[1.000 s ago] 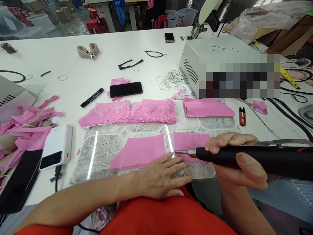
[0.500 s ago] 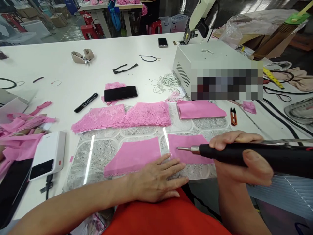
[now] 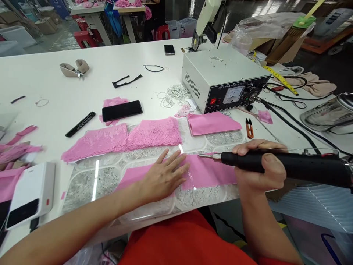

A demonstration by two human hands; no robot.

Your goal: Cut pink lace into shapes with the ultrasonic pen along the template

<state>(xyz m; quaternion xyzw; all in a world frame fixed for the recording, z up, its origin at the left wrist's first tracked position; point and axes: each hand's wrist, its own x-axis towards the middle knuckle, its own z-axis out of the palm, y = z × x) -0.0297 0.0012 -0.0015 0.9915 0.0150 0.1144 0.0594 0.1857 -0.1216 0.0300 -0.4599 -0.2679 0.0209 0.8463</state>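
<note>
My right hand (image 3: 261, 169) is wrapped round a black ultrasonic handpiece (image 3: 300, 167). Its slim metal tip points left, over the upper edge of a flat pink fabric piece (image 3: 211, 175); whether it touches is unclear. My left hand (image 3: 165, 175) lies flat with fingers spread, across a second pink piece (image 3: 132, 175) and up to the first one's left edge. Both pieces lie on a clear-coated, stone-patterned mat (image 3: 95, 182). Along the mat's far side are two pink lace pieces (image 3: 154, 132) (image 3: 96, 141) and a folded pink cloth (image 3: 213, 123).
A grey control box (image 3: 220, 66) with cables stands behind the mat. Orange thread snips (image 3: 249, 129) and a glass jar (image 3: 328, 112) are at right. A black phone (image 3: 122, 110), a marker (image 3: 79, 124) and a white power bank (image 3: 30, 195) sit left. A person sits at a far table.
My left hand has slid farther up onto the fabric, and the two pieces now sit closer together. The handpiece tip is nearer the right piece's upper edge. The whole view has shifted.
</note>
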